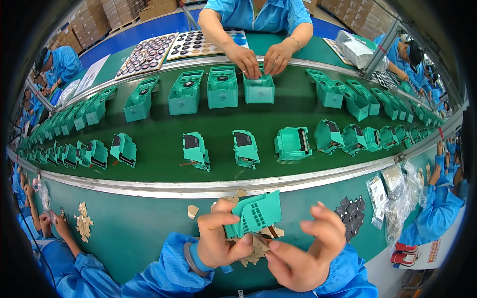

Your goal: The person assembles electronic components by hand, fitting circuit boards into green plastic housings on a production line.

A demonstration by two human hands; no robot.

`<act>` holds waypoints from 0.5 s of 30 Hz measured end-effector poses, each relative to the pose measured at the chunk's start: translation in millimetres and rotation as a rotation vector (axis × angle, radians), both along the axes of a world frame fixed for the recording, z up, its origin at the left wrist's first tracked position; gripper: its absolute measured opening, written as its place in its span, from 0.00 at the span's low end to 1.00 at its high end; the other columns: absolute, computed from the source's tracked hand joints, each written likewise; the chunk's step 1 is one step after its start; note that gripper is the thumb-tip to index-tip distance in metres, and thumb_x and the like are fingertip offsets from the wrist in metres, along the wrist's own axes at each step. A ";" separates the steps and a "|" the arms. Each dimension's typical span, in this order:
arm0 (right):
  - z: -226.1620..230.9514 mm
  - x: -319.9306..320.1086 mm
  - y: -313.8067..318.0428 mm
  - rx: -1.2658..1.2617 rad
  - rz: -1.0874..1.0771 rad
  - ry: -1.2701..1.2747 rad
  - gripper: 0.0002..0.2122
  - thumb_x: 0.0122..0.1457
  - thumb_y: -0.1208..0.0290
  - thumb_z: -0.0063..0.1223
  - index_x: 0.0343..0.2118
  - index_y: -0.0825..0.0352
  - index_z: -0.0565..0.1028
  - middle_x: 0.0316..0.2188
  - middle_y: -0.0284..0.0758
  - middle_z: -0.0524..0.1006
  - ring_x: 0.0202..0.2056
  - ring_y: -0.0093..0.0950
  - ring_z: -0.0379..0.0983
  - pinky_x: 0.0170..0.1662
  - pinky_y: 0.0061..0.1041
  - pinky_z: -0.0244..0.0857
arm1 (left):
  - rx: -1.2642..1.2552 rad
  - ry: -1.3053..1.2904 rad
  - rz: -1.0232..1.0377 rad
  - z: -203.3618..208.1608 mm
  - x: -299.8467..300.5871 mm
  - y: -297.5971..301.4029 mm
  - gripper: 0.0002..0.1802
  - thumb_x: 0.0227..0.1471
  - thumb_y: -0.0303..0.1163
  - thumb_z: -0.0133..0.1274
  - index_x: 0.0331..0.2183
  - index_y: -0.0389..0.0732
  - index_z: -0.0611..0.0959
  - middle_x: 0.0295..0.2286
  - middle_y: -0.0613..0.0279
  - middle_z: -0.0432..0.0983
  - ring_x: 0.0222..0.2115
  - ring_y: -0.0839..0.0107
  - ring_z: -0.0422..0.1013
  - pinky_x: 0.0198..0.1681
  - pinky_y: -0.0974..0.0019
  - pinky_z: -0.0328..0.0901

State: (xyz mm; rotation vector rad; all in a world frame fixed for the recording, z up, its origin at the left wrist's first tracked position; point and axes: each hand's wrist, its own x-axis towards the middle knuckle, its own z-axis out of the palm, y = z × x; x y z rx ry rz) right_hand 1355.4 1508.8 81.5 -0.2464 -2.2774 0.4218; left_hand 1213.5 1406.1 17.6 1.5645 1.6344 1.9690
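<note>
My left hand (218, 237) is closed around a green plastic housing (259, 212), with its slotted, ribbed side facing up. A short brown strip (273, 232) sticks out at the housing's lower edge. Close beside it, the thumb and a finger of my right hand (308, 253) are pinched together, while the other fingers are raised. A thin brownish piece shows by those fingertips, too small to make out. Under both hands lies a pile of tan flat pieces (252, 253), partly hidden. Another tan piece (193, 211) lies to the left.
Beyond the metal rail (198, 187), a dark green belt (164, 129) carries two rows of green housings (291, 144). Black pieces (351, 216) and plastic bags (395, 191) lie at right. Across the belt, a person's hands (263, 62) touch a housing. Other people sit along both sides.
</note>
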 end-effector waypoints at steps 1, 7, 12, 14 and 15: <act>4.8 -0.3 6.0 -0.140 0.061 -0.041 0.13 0.36 0.71 0.64 0.28 0.59 0.74 0.43 0.41 0.62 0.48 0.44 0.59 0.49 0.42 0.56 | -0.008 -0.004 -0.005 0.4 -0.7 1.0 0.27 0.40 0.24 0.56 0.41 0.40 0.60 0.34 0.46 0.67 0.32 0.64 0.66 0.35 0.63 0.62; 8.8 -5.5 38.1 -0.663 0.299 -0.056 0.13 0.38 0.76 0.65 0.27 0.65 0.73 0.42 0.41 0.65 0.44 0.37 0.62 0.47 0.34 0.57 | -0.016 0.062 -0.183 7.5 2.4 7.3 0.27 0.33 0.27 0.64 0.37 0.37 0.68 0.32 0.49 0.70 0.26 0.61 0.68 0.26 0.62 0.64; 4.1 -7.5 42.9 -0.889 0.372 -0.065 0.12 0.40 0.76 0.65 0.26 0.64 0.70 0.39 0.37 0.67 0.42 0.34 0.63 0.44 0.30 0.58 | -0.045 0.099 -0.222 9.1 3.7 9.7 0.30 0.34 0.27 0.63 0.40 0.40 0.66 0.32 0.48 0.70 0.26 0.61 0.69 0.25 0.64 0.63; 5.3 -6.9 43.8 -0.959 0.414 -0.077 0.12 0.41 0.77 0.64 0.26 0.64 0.69 0.38 0.37 0.66 0.42 0.34 0.63 0.43 0.29 0.58 | -0.032 0.106 -0.217 8.3 5.0 11.5 0.30 0.35 0.27 0.63 0.41 0.40 0.65 0.32 0.48 0.70 0.25 0.62 0.69 0.25 0.64 0.62; 5.0 -6.4 44.5 -0.963 0.410 -0.074 0.12 0.41 0.77 0.64 0.26 0.64 0.69 0.38 0.37 0.66 0.42 0.34 0.63 0.43 0.29 0.58 | -0.022 0.107 -0.216 7.3 6.1 12.8 0.31 0.35 0.26 0.63 0.41 0.41 0.64 0.31 0.47 0.70 0.25 0.62 0.69 0.25 0.65 0.62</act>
